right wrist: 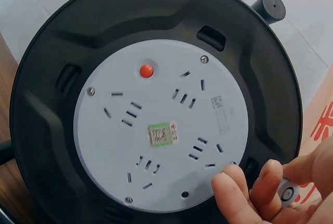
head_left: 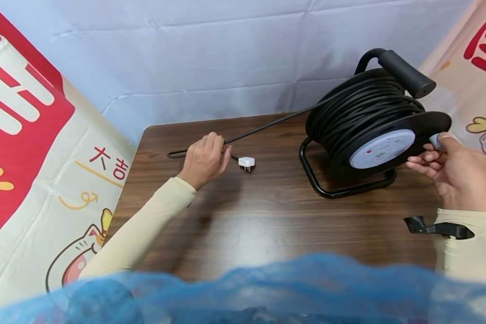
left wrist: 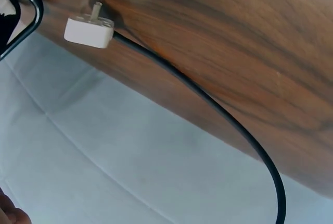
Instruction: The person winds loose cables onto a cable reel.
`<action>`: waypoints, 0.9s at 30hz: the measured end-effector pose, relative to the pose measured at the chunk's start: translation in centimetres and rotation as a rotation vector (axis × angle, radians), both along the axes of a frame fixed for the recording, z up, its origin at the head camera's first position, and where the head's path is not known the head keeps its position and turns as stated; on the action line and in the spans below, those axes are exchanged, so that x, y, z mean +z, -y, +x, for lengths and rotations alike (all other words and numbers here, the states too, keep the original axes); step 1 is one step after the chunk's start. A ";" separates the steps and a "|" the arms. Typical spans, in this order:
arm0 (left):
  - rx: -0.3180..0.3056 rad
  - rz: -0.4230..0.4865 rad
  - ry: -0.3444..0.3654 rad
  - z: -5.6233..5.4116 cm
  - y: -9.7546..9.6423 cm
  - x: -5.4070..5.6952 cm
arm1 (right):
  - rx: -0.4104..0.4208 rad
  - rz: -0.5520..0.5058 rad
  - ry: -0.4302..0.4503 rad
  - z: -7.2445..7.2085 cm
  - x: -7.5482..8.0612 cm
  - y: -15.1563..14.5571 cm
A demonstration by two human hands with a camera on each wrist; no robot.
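Note:
A black cable reel (head_left: 376,112) wound with many turns of cable stands on its tubular frame at the table's right. My right hand (head_left: 461,168) pinches the grey winding knob (head_left: 435,140) on the reel's front disc. In the right wrist view, the fingers (right wrist: 234,198) curl beside the knob (right wrist: 287,193), near the pale socket panel (right wrist: 161,125) with its red button. At the left, my left hand (head_left: 205,157) grips the black cable (head_left: 267,124), which stretches back to the reel. From this hand the short end leads to a white three-pin plug (head_left: 246,162).
The brown wooden table (head_left: 267,220) meets a pale cloth wall (head_left: 227,58) at the back. Printed sheets (head_left: 36,148) flank both sides. A black handle (head_left: 407,74) juts above the reel. Blurred blue mesh (head_left: 243,292) crosses the bottom of the head view.

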State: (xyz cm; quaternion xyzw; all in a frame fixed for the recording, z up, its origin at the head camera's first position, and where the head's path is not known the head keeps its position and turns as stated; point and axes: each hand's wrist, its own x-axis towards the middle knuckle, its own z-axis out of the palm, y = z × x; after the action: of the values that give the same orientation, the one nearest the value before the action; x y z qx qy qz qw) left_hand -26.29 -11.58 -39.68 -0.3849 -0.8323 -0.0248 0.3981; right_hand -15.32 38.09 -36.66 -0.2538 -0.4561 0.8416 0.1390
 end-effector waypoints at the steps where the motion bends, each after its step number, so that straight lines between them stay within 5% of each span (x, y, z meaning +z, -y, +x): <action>1: -0.003 -0.006 -0.004 -0.1 0.0 0.0 | 0.003 -0.003 0.001 0.0 -0.1 -0.1; 20: 0.008 -0.080 -0.069 -1.2 -0.3 1.3 | 0.034 0.077 0.115 -0.4 -0.8 -0.5; 27: -0.040 -0.063 -0.069 -1.1 -0.4 0.8 | 0.057 0.072 0.136 -0.3 -1.6 -0.7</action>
State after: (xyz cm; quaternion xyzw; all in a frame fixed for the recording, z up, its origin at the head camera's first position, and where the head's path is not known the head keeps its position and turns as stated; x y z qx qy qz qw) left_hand -27.36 -11.19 -38.90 -0.4145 -0.8107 0.0067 0.4135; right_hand -15.57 38.75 -38.28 -0.2924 -0.5015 0.8089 0.0928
